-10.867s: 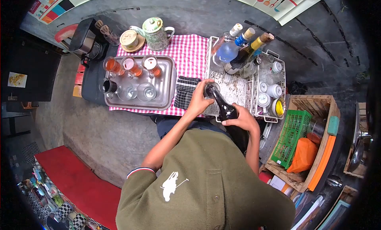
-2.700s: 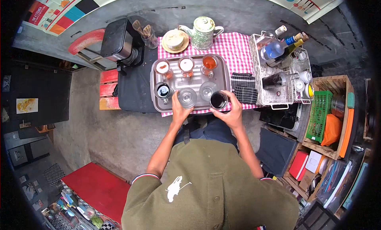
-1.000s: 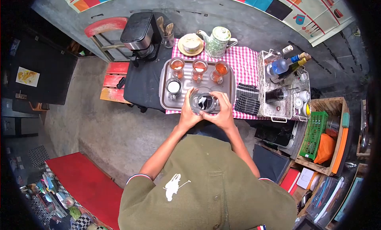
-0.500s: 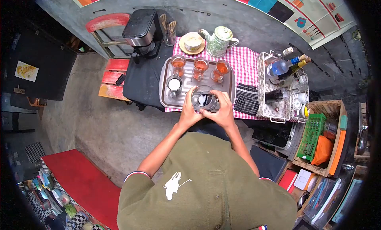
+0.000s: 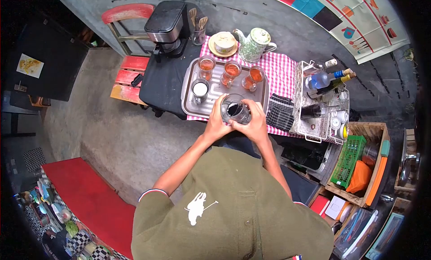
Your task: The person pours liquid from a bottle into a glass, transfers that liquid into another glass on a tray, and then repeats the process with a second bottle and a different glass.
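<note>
Between both palms I hold a glass cup (image 5: 235, 108) with dark liquid in it, over the tray's front edge. My left hand (image 5: 217, 122) wraps its left side and my right hand (image 5: 255, 124) its right side, the thumbs close together at the near side. Behind it, on the metal tray (image 5: 193, 106), stand three glass mugs of reddish drink: a left mug (image 5: 206, 68), a middle mug (image 5: 231, 72) and a right mug (image 5: 253, 77). A mug with white contents (image 5: 200, 90) stands left of my hands.
A coffee maker (image 5: 168, 29) is at the back left, beside a glass of wooden utensils (image 5: 198, 33). A green-white teapot (image 5: 256, 44) and a lidded bowl (image 5: 223, 43) stand behind the tray. Right are a dark checked cloth (image 5: 280, 113) and a wire rack (image 5: 298, 98) with bottles.
The view has shifted and turned slightly. Both hands still hold the glass cup near the tray's front edge, and the dark liquid's surface looks different inside it.
</note>
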`<move>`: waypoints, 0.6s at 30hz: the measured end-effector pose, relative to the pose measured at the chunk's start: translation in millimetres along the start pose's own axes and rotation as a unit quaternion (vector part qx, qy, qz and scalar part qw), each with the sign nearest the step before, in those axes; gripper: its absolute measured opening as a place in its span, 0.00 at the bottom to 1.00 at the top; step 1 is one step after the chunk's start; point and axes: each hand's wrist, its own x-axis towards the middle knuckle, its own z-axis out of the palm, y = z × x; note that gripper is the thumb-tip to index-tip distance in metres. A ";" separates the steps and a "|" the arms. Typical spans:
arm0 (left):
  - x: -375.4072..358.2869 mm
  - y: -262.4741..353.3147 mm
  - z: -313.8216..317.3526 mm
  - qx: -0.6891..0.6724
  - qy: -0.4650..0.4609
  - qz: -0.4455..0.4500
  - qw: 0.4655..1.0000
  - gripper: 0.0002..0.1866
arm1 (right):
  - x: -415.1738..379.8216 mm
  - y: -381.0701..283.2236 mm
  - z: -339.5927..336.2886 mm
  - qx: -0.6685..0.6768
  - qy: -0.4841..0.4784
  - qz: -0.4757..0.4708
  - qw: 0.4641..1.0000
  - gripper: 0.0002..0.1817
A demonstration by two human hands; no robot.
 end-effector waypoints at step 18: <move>-3.2 -2.5 0.8 -0.015 0.000 -0.025 1.000 0.54 | 0.6 0.9 -0.4 -0.018 -0.008 -0.013 1.000 0.34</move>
